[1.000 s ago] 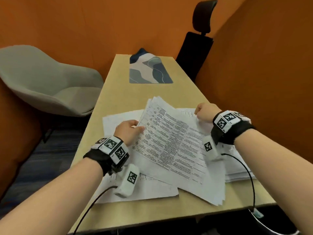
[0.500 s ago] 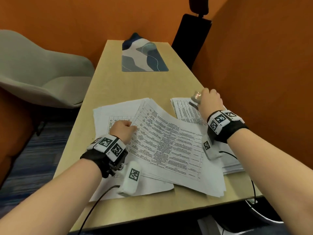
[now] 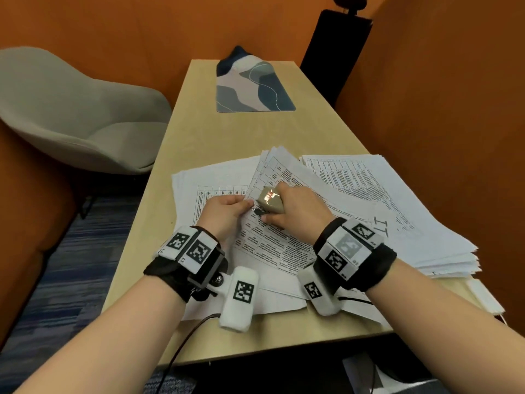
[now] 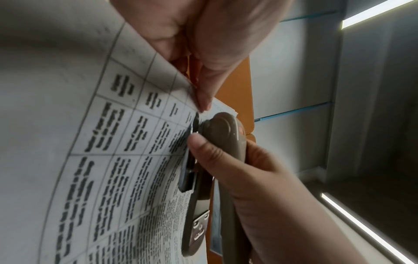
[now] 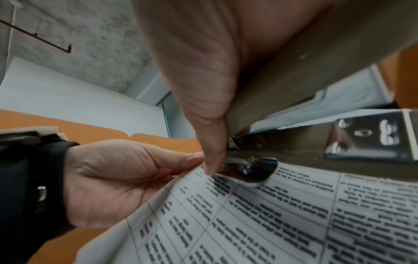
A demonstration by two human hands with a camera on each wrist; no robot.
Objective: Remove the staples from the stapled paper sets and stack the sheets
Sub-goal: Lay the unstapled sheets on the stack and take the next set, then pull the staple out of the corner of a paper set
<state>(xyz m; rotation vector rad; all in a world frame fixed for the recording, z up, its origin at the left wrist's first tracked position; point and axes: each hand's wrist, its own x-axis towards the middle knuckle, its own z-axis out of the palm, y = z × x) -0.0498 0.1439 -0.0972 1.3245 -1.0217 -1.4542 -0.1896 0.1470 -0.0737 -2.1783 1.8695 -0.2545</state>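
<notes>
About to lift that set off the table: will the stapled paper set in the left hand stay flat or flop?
Likely floppy: the stapled paper set already bows where the left hand pinches its corner. Probably light, just a few thin sheets. The stapler pressing there may tear that corner.

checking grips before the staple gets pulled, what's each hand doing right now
Left hand: pinches the corner of the stapled paper set.
Right hand: grips the beige stapler, its tip at that corner.
</notes>
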